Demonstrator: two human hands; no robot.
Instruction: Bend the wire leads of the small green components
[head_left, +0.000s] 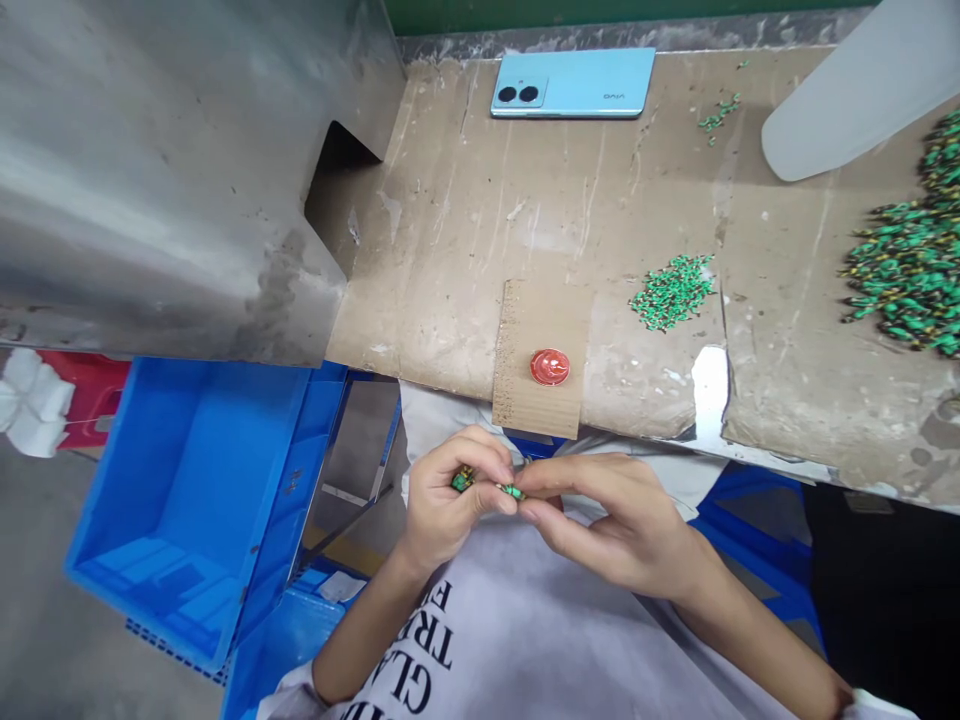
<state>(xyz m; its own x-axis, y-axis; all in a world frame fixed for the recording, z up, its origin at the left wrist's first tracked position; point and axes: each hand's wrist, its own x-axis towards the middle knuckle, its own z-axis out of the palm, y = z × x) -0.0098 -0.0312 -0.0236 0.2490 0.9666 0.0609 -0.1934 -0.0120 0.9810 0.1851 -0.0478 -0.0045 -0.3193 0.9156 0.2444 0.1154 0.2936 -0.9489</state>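
My left hand (pixel 454 495) is closed, with small green-and-black parts (pixel 463 479) tucked in its curled fingers. Between its thumb and forefinger and the fingertips of my right hand (pixel 622 515) is one small green part (pixel 511 491) with yellowish ends. The thumb and forefinger of my right hand are pinched together at that part's right end; how firmly they grip it is hard to see. Both hands are over my lap, just in front of the table edge. Beyond them, a small round red dish (pixel 550 367) sits on a corrugated cardboard piece (pixel 536 315).
A small pile of green parts (pixel 673 292) lies right of the dish, and a larger pile (pixel 909 275) at far right. A light-blue phone (pixel 574 84) lies at the back near a whitish translucent container (pixel 862 95). Left stand a metal housing (pixel 165 170) and a blue crate (pixel 187 470).
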